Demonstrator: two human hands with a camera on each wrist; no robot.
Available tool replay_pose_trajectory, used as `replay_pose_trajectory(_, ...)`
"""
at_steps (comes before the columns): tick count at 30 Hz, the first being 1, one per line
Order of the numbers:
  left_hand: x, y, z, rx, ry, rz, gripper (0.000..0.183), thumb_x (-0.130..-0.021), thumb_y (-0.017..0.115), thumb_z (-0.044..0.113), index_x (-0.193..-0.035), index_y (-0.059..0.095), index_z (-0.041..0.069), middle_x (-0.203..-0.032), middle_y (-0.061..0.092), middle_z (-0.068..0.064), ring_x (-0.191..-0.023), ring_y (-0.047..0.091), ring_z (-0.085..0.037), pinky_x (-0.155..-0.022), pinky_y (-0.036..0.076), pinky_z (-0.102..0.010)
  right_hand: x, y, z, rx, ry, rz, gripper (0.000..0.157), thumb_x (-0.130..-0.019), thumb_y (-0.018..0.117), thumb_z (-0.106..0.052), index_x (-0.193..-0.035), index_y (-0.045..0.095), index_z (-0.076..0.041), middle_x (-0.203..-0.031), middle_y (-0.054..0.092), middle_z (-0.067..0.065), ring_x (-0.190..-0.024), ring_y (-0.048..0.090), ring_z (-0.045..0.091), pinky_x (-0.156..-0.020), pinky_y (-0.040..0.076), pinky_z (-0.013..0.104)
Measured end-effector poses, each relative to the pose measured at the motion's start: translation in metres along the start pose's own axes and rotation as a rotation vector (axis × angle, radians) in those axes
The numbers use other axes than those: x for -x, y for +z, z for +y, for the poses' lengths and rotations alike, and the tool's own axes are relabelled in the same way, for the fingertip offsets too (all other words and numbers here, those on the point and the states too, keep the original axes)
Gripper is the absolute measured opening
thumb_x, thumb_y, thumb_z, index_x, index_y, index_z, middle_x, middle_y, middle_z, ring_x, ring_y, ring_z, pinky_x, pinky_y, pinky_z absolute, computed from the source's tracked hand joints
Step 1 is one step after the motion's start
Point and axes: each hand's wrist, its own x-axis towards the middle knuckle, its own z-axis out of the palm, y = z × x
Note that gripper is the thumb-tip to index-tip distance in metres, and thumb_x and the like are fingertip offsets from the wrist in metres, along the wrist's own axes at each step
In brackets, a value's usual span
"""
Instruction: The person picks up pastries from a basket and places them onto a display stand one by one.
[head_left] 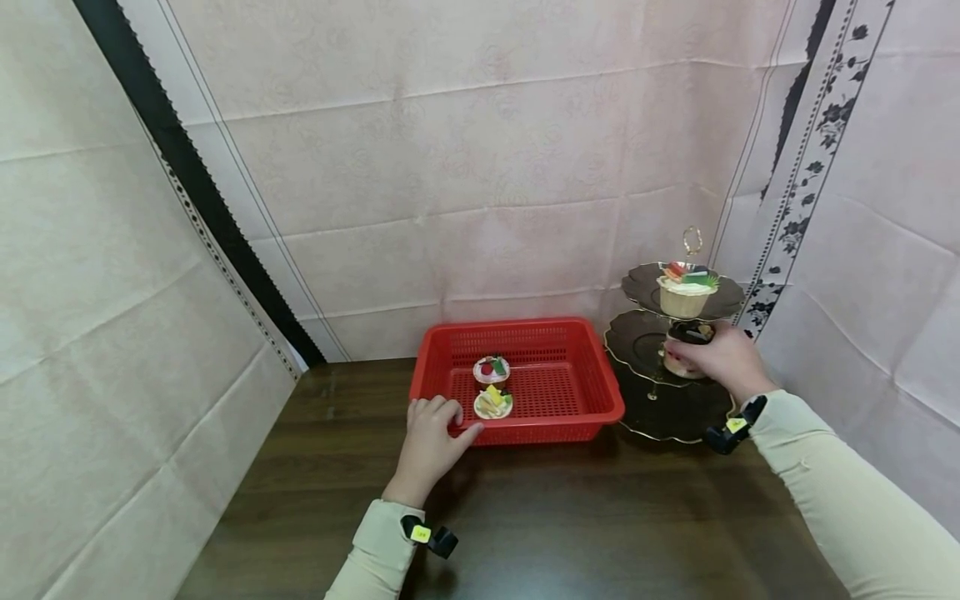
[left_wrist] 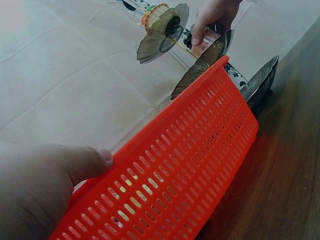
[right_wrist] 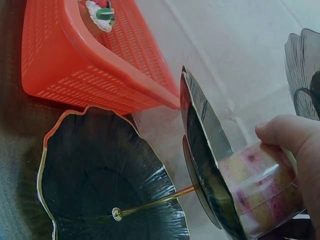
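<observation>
My right hand [head_left: 731, 360] grips a small layered cake [right_wrist: 262, 192] with pink and yellow sponge in a clear wrap and a dark top. It is at the middle tier [head_left: 633, 340] of a dark, gold-edged three-tier cake stand; in the right wrist view its base meets that plate. On the top tier [head_left: 637, 285] sits a cupcake [head_left: 684, 298] with fruit on white cream. At the front left of a red plastic basket [head_left: 558, 432], my left hand [head_left: 429, 446] holds the rim, thumb [left_wrist: 102, 156] outside. Its other fingers are hidden in the left wrist view.
Inside the basket are two cream-topped cupcakes, one with red and green decoration [head_left: 491, 370] and one with yellow pieces [head_left: 492, 404]. The stand's bottom tier [head_left: 667, 412] lies close to the basket's right side. Pale cloth [head_left: 487, 167] hangs behind the brown table [head_left: 570, 517].
</observation>
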Motion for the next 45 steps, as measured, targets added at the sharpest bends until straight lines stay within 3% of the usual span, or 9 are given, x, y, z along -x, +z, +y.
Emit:
replay_pose_trajectory(5,0.0,0.0,-0.001,0.001,-0.004,0.0,0.039,-0.082,0.084,0.041,-0.076,0.053,0.019,-0.077,0.049,0.006,-0.083,0.043,-0.018,-0.093,0.036,-0.049,0.0,-0.001,-0.003,-0.022,-0.001,-0.041,0.082,-0.086,0.073,-0.056,-0.129,0.049,0.01,-0.121,0.06,0.032,-0.11,0.058,0.044,-0.09,0.046,0.055)
replay_pose_trajectory(15,0.0,0.001,-0.001,0.009,-0.014,-0.011,0.037,-0.082,0.085,0.039,-0.077,0.054,0.019,-0.078,0.049,0.007,-0.084,0.043,-0.017,-0.093,0.036,-0.049,0.0,-0.003,-0.006,0.007,-0.035,-0.057,0.069,-0.088,0.073,-0.045,-0.125,0.052,0.009,-0.116,0.062,0.03,-0.103,0.06,0.039,-0.081,0.048,0.045)
replay_pose_trajectory(24,-0.001,0.001,-0.001,0.0,-0.013,-0.016,0.037,-0.082,0.084,0.04,-0.078,0.053,0.02,-0.079,0.05,0.006,-0.085,0.043,-0.018,-0.095,0.037,-0.051,0.001,-0.003,-0.007,-0.001,0.0,-0.068,0.083,-0.09,0.07,-0.049,-0.134,0.04,0.014,-0.126,0.053,0.038,-0.113,0.054,0.046,-0.091,0.046,0.057)
replay_pose_trajectory(32,0.0,0.001,0.0,0.02,-0.038,-0.027,0.035,-0.081,0.085,0.039,-0.081,0.06,0.014,-0.081,0.053,0.006,-0.087,0.044,-0.018,-0.103,0.035,-0.057,0.006,-0.002,-0.011,0.011,0.009,-0.036,0.083,-0.088,0.071,-0.049,-0.134,0.039,0.013,-0.123,0.054,0.036,-0.106,0.056,0.044,-0.082,0.047,0.051)
replay_pose_trajectory(35,0.0,0.002,0.0,0.022,-0.044,-0.027,0.036,-0.081,0.085,0.039,-0.081,0.061,0.013,-0.081,0.053,0.006,-0.087,0.044,-0.018,-0.104,0.035,-0.057,0.005,-0.001,-0.011,0.034,0.016,-0.024,0.085,-0.088,0.07,-0.05,-0.134,0.038,0.014,-0.124,0.053,0.037,-0.108,0.055,0.046,-0.084,0.047,0.053)
replay_pose_trajectory(41,0.0,0.002,0.0,0.018,-0.05,-0.022,0.036,-0.081,0.086,0.039,-0.08,0.058,0.016,-0.081,0.052,0.006,-0.087,0.045,-0.019,-0.106,0.034,-0.057,0.006,-0.001,-0.01,0.045,0.017,-0.022,0.096,-0.087,0.072,-0.051,-0.142,0.03,0.016,-0.133,0.046,0.044,-0.118,0.047,0.057,-0.095,0.042,0.064)
replay_pose_trajectory(45,0.0,0.003,0.0,0.016,-0.053,-0.024,0.036,-0.08,0.086,0.039,-0.078,0.056,0.019,-0.08,0.052,0.006,-0.087,0.045,-0.019,-0.109,0.033,-0.06,0.01,-0.002,-0.011,0.021,-0.006,0.003,0.096,-0.086,0.075,-0.048,-0.142,0.03,0.017,-0.131,0.047,0.043,-0.117,0.048,0.055,-0.094,0.042,0.064)
